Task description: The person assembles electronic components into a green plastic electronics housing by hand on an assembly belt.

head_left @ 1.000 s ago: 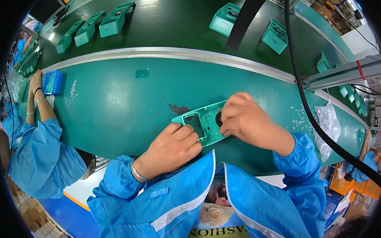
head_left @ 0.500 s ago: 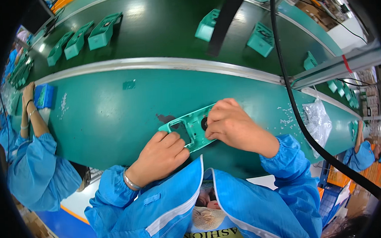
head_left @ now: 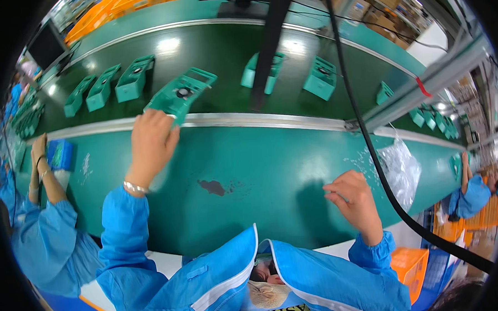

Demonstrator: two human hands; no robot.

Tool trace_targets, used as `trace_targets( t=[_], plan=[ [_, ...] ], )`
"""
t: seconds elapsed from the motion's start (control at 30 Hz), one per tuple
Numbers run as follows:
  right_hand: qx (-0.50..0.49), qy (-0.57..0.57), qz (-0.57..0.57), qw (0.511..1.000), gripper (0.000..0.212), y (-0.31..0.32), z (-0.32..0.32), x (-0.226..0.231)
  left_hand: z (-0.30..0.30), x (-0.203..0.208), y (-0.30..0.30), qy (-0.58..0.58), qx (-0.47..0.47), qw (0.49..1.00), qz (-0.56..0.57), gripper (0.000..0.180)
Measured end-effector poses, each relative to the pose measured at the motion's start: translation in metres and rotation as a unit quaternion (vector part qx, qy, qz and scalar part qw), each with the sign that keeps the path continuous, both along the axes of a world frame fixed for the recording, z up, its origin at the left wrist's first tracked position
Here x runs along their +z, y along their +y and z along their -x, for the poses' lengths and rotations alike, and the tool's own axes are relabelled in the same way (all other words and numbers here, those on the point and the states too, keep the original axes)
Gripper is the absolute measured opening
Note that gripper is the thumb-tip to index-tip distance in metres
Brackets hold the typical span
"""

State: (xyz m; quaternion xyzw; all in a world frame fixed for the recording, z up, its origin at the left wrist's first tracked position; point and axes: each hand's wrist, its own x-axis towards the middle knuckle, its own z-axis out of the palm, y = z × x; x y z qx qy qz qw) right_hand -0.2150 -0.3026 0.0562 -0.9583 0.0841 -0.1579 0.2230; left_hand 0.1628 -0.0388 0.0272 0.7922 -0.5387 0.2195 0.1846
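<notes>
In my left hand point(head_left: 149, 144), a green plastic housing point(head_left: 174, 100) is gripped by its near end. The long, trough-like housing has a black round part point(head_left: 183, 93) inside and an opening at its far end. It is held tilted over the metal rail and the dark green conveyor. My right hand point(head_left: 353, 200) is above the table at the right, its fingers curled and the thumb near the fingertips. Whether anything small is between them cannot be made out. Near this hand lie small white bits point(head_left: 363, 164) and a clear plastic bag point(head_left: 401, 174).
Several similar green housings point(head_left: 319, 80) stand along the conveyor point(head_left: 216, 51). A metal rail point(head_left: 247, 120) separates it from the table point(head_left: 251, 211). A black cable point(head_left: 364, 125) and an upright dark bar point(head_left: 266, 49) cross the view. Other people point(head_left: 46, 220) sit at left and right.
My left hand has carried the housing from the table up and left, over the conveyor. My right hand has let go of it and moved right, lower in the view. The view has tilted up.
</notes>
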Motion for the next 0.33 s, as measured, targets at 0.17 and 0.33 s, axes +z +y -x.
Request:
trace_targets(
  t=[0.17,0.33],
  plan=[
    [-0.151,-0.029,0.093,0.984,0.013,-0.033,0.035,-0.012,-0.068,-0.028,-0.057,-0.043,0.040,0.998,0.000,0.014],
    [-0.266,-0.009,0.091,0.960,0.010,-0.059,0.069,-0.027,-0.088,-0.053,-0.106,-0.034,0.042,0.998,0.016,0.026]
  ],
)
